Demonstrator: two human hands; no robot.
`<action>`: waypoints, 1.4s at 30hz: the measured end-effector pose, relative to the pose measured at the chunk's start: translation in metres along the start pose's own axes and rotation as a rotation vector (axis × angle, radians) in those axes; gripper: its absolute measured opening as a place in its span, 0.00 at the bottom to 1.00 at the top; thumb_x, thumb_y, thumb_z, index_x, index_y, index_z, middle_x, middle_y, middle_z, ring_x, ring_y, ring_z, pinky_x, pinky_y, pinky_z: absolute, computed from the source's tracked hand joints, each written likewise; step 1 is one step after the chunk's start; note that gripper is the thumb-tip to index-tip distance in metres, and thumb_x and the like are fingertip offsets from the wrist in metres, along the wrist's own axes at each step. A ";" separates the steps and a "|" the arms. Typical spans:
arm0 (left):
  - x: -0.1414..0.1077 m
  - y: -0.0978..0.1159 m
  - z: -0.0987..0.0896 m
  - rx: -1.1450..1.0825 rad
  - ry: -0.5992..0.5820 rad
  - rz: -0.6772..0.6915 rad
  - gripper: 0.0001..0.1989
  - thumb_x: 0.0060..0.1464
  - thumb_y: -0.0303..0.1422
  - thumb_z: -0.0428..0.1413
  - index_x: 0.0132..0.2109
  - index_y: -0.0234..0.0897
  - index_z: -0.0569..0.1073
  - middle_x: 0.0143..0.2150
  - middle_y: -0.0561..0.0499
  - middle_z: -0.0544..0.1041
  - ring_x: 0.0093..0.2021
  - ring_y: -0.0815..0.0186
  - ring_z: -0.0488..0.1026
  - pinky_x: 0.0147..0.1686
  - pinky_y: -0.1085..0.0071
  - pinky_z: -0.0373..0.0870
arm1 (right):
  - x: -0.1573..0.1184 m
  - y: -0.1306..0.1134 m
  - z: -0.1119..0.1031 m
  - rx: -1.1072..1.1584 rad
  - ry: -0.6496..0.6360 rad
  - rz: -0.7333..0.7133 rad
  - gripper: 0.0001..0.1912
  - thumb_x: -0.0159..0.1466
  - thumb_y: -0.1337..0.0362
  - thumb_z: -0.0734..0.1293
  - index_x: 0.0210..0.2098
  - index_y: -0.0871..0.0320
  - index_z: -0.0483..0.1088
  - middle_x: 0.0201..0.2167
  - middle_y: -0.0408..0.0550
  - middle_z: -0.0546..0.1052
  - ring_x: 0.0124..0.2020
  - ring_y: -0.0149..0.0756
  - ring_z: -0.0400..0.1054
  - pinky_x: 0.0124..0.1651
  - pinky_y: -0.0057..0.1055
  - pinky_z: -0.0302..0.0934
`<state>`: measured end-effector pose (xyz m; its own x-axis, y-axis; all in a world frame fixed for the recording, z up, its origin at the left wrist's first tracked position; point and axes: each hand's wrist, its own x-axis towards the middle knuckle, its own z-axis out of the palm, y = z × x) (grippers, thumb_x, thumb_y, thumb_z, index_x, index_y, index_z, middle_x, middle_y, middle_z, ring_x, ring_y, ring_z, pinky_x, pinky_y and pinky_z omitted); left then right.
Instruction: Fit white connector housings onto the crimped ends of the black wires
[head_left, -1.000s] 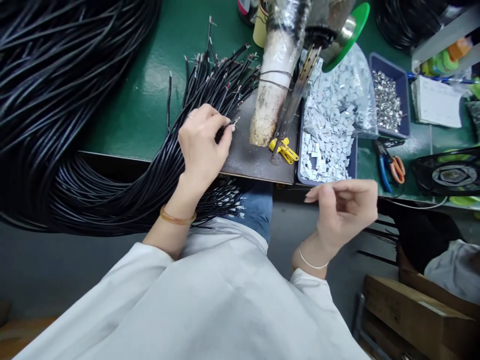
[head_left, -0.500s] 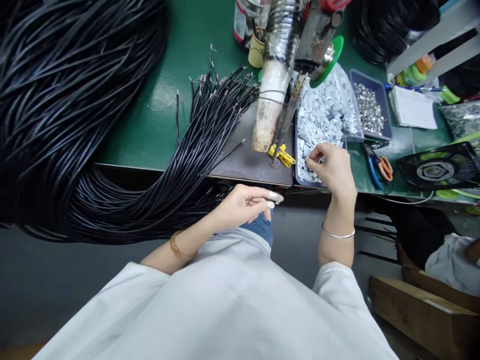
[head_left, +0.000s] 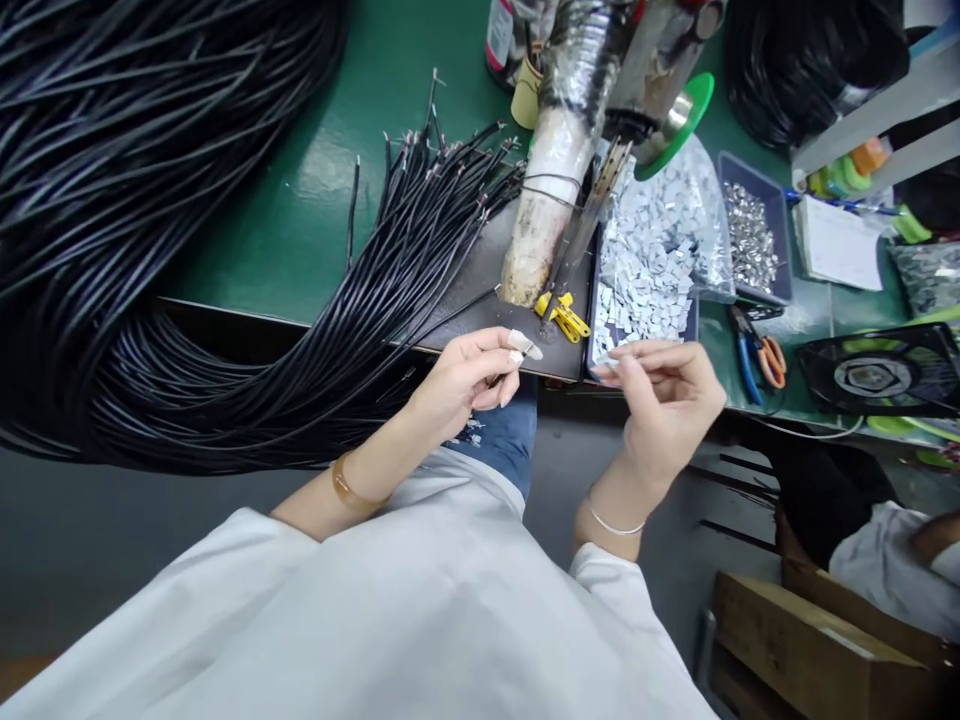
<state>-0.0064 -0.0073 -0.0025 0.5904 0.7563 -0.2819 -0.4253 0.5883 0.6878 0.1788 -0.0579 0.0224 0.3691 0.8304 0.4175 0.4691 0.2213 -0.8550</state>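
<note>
My left hand [head_left: 472, 370] is closed in a pinch, pale coverings on its thumb and index fingertips. What it pinches, if anything, is too small to make out. My right hand [head_left: 664, 405] has thumb and index finger pressed together just below the front edge of a dark tray [head_left: 694, 325]. Small pale flat pieces [head_left: 649, 285] fill that tray, and whatever sits in the right fingertips cannot be told from them. Left of the tray lies a yellow clip [head_left: 568, 318], under a soldering iron-like tool [head_left: 592, 215]. Black cables [head_left: 420, 240] with stripped ends lie near my left hand.
A taped duct [head_left: 551, 190] hangs over the bench's middle. To the right are a bin of metal parts [head_left: 752, 240], pliers [head_left: 759, 360], a notepad [head_left: 840, 240] and a fan [head_left: 877, 370]. A cardboard box [head_left: 810, 640] and a seated person [head_left: 892, 550] are at lower right.
My right hand has drawn back from the pale pieces toward me, its fingers pinched. My left hand has risen slightly and moved left. The whole view has shifted a little.
</note>
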 end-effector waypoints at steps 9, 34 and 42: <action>0.003 0.002 0.005 0.229 0.047 0.168 0.14 0.44 0.37 0.68 0.31 0.32 0.74 0.19 0.55 0.71 0.17 0.78 0.59 0.16 0.79 0.51 | -0.017 0.004 0.032 0.001 -0.105 -0.065 0.02 0.63 0.66 0.69 0.34 0.53 0.76 0.37 0.45 0.80 0.39 0.34 0.76 0.38 0.34 0.75; -0.005 -0.014 0.008 0.535 0.115 0.409 0.05 0.55 0.28 0.58 0.33 0.35 0.69 0.22 0.57 0.71 0.21 0.76 0.66 0.24 0.80 0.63 | -0.024 0.020 0.045 0.304 -0.182 0.074 0.05 0.61 0.70 0.70 0.34 0.55 0.76 0.40 0.43 0.80 0.41 0.29 0.77 0.42 0.26 0.75; -0.005 -0.025 0.003 0.725 0.183 0.648 0.04 0.60 0.28 0.56 0.36 0.36 0.68 0.29 0.56 0.69 0.27 0.76 0.65 0.29 0.79 0.64 | -0.036 0.003 0.049 -0.193 0.021 -0.297 0.10 0.61 0.73 0.69 0.39 0.52 0.76 0.42 0.44 0.80 0.45 0.34 0.76 0.51 0.36 0.74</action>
<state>0.0030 -0.0264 -0.0159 0.2505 0.9388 0.2366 -0.0699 -0.2262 0.9716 0.1272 -0.0622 -0.0107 0.2086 0.7332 0.6472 0.7010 0.3493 -0.6217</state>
